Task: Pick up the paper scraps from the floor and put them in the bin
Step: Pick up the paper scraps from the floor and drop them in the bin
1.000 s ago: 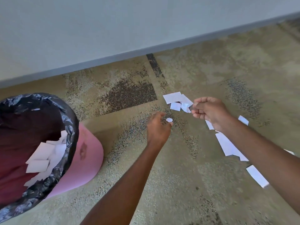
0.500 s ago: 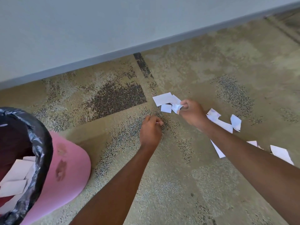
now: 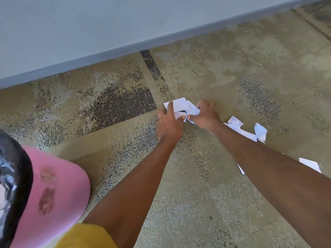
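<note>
A small heap of white paper scraps (image 3: 180, 104) lies on the carpet near the wall. My left hand (image 3: 170, 125) rests on its left side with fingers spread, the index finger lying across the largest scrap. My right hand (image 3: 205, 116) is closed on crumpled scraps (image 3: 193, 111) at the heap's right side. More scraps (image 3: 238, 127) trail to the right behind my right forearm, with single pieces at the far right (image 3: 309, 164). The pink bin (image 3: 60, 190) with a black liner (image 3: 19, 169) stands at the lower left.
A grey wall with a grey skirting board (image 3: 125, 49) runs along the back. The patterned beige carpet (image 3: 206, 203) spreads between the bin and the scraps. A yellow sleeve (image 3: 86, 237) shows at the bottom edge.
Both hands have moved onto the heap near the wall. My left hand went from a closed pinch to spread fingers on the scraps. My right hand has bunched the scraps in its grip.
</note>
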The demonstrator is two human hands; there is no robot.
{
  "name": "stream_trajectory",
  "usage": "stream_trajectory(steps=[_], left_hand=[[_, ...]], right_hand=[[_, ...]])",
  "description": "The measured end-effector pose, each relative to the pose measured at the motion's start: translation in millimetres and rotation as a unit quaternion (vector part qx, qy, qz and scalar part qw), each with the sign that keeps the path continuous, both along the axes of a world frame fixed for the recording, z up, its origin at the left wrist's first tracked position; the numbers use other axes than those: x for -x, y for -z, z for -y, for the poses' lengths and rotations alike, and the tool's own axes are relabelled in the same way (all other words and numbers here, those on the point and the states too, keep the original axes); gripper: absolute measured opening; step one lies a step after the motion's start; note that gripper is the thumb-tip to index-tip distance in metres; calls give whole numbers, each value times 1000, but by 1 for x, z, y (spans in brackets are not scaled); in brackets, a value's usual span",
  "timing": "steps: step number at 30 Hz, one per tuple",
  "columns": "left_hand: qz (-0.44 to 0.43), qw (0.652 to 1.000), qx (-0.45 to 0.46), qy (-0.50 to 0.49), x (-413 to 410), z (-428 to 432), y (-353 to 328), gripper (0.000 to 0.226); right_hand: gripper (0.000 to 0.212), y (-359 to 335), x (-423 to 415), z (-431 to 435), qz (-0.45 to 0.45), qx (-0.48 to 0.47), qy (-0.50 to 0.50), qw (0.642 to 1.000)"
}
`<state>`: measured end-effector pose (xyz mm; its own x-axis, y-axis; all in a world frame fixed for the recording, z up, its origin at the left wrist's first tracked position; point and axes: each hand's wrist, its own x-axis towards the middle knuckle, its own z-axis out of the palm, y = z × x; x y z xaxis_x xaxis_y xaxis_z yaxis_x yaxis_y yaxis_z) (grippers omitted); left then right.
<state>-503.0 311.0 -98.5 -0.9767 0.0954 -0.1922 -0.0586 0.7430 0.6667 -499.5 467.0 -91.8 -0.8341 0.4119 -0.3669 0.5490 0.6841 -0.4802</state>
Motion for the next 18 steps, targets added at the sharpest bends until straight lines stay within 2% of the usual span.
stream_trajectory(steps=[2,4,7,10,14,18], left_hand=[[-7,998,59,27,3,-3,5,56],[-20,997,70,34,4,-5,9,50],[-14,1000,11,2,7,-5,8,35],[-17,993,-88,-72,12,3,13,5],[4,965,-210,-159,-2,18,20,28],[26,948,-258,-185,-20,28,24,32]], right_hand=[[45,5,1,-2,-2,-1,1,1000],[40,8,-1,-2,-19,4,0,1000],[35,12,-5,0,-48,-19,-14,999],[51,14,-6,2,-61,-47,-25,997],[68,12,-3,5,-47,-61,-33,996],[54,10,1,7,-39,-71,-16,997]])
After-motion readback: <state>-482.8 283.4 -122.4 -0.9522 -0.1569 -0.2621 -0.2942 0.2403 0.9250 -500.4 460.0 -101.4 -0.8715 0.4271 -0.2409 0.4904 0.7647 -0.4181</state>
